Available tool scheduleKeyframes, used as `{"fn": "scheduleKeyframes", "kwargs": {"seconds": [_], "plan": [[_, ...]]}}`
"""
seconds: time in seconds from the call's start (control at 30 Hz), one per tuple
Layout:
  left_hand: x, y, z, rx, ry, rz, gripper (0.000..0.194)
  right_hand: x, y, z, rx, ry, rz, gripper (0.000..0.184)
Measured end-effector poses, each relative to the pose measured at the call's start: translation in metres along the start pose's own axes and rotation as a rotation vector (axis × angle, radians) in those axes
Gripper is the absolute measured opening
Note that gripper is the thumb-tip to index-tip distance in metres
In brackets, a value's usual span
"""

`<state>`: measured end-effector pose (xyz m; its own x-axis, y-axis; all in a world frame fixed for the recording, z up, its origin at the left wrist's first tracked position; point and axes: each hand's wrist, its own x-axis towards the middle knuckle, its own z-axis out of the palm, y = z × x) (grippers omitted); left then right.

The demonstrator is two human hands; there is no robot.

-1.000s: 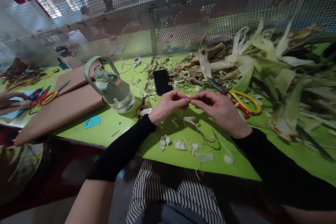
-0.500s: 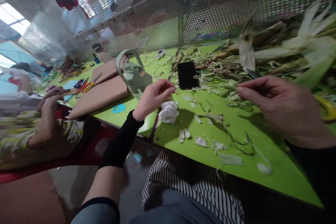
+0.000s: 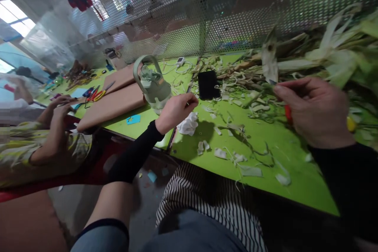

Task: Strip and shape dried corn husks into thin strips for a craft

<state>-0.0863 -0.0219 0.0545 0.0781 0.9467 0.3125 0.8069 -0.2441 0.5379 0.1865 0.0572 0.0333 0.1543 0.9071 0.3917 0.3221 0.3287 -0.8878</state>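
My left hand (image 3: 178, 112) hovers above a crumpled white tissue (image 3: 188, 124), its fingers curled together in a pinch. Whatever may be between those fingertips is too small to make out. My right hand (image 3: 317, 110) is also closed, thumb against forefinger, in front of a pile of dry corn husks (image 3: 295, 65). A small dark tip shows at its fingertips; I cannot tell if it is held. Red (image 3: 288, 114) and yellow (image 3: 351, 124) bits, like tool handles, peek out from behind this hand. Husk scraps (image 3: 251, 171) are strewn over the green table (image 3: 218, 165).
A black phone-like slab (image 3: 208, 85) lies between my hands. Left of it stand a pale green bottle (image 3: 156, 90) with a loop handle, brown paper packages (image 3: 115, 106) and scissors (image 3: 99, 95). Perforated metal mesh (image 3: 177, 27) backs the table. Another person's arm (image 3: 53, 138) is at far left.
My right hand has shifted slightly up and left in view, and a red bit now shows beside it. My left hand has turned palm-down a little, still pinched. The view has moved slightly.
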Motion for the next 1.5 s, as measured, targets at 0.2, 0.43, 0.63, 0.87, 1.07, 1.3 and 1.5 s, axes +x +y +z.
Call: {"fn": "scheduleKeyframes", "kwargs": {"seconds": [0.2, 0.43, 0.63, 0.87, 1.07, 1.3, 1.5], "plan": [[-0.011, 0.026, 0.021, -0.119, -0.159, 0.076, 0.009, 0.008, 0.018, 0.002, 0.078, 0.064, -0.068, 0.006], [-0.004, 0.038, 0.071, -0.092, -0.272, 0.122, 0.039, 0.007, 0.019, 0.001, 0.084, 0.029, -0.102, 0.006], [0.007, 0.026, 0.079, -0.474, -0.226, -0.013, 0.009, 0.005, 0.012, -0.001, 0.133, -0.005, -0.065, 0.008], [0.011, 0.027, 0.085, -1.087, 0.044, -0.224, 0.045, -0.005, 0.004, 0.002, 0.544, -0.316, 0.219, 0.024], [0.019, 0.039, 0.093, -0.917, 0.262, -0.108, 0.017, -0.025, -0.006, 0.005, 0.597, -0.58, 0.215, 0.028], [0.014, 0.043, 0.088, -0.778, 0.064, 0.023, 0.024, -0.016, -0.003, 0.0, 0.599, -0.468, 0.207, 0.025], [0.014, 0.048, 0.081, -1.218, -0.138, -0.224, 0.029, -0.015, -0.005, -0.005, 0.598, -0.517, 0.199, 0.027]]}}
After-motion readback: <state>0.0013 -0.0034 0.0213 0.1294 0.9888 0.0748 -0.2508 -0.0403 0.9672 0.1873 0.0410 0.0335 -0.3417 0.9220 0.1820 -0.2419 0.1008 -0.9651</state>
